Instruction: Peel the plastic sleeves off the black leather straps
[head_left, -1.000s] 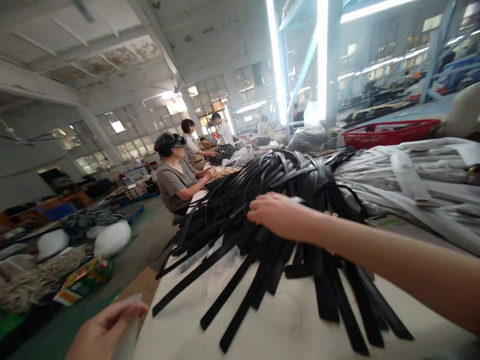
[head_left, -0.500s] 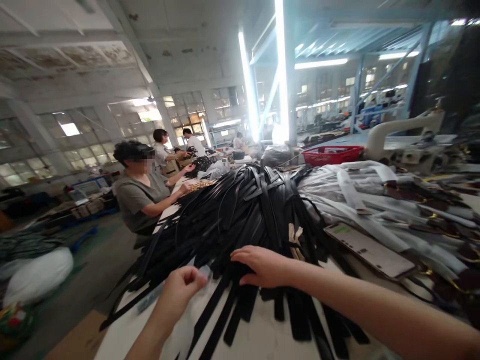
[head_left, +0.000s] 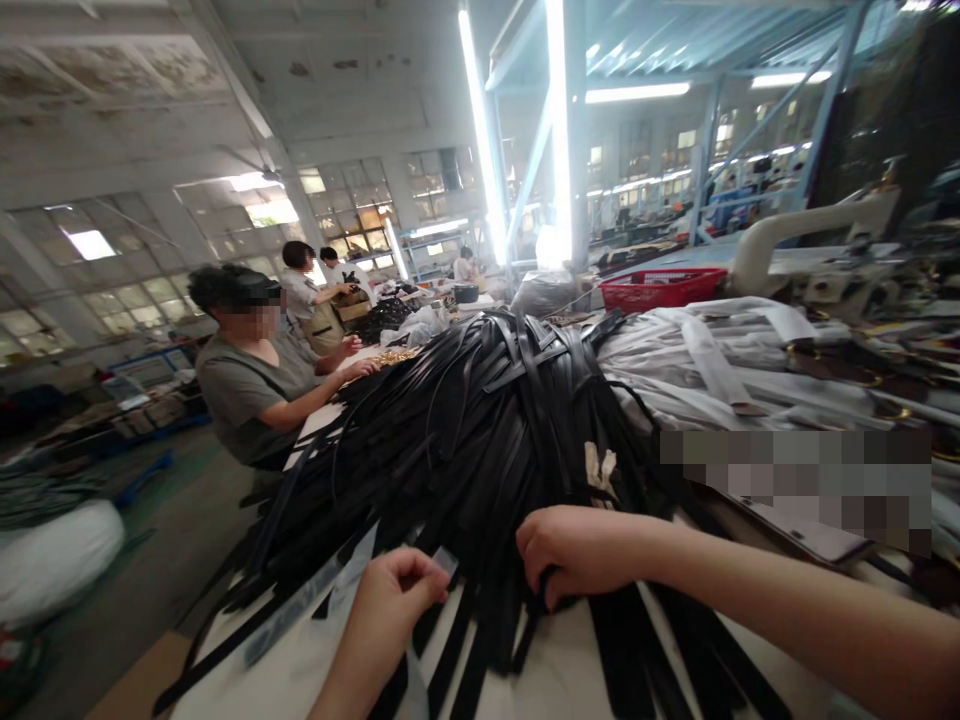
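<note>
A big heap of black straps (head_left: 480, 420) lies on the white table (head_left: 555, 680) in front of me. My right hand (head_left: 585, 550) rests on the near end of the heap with its fingers curled round a black strap. My left hand (head_left: 394, 600) is closed in a pinch on a thin clear plastic strip (head_left: 352, 570) that lies over the strap ends. The two hands are a short way apart.
A pile of grey-white straps (head_left: 720, 370) fills the table to the right, with a red basket (head_left: 660, 288) behind it. A seated person (head_left: 247, 385) works at the table's left side, others farther back. White sacks (head_left: 56, 560) lie on the floor at left.
My right hand has drawn back from the top of the heap to its near end and curled shut on a strap. My left hand rose from below the table edge to beside it.
</note>
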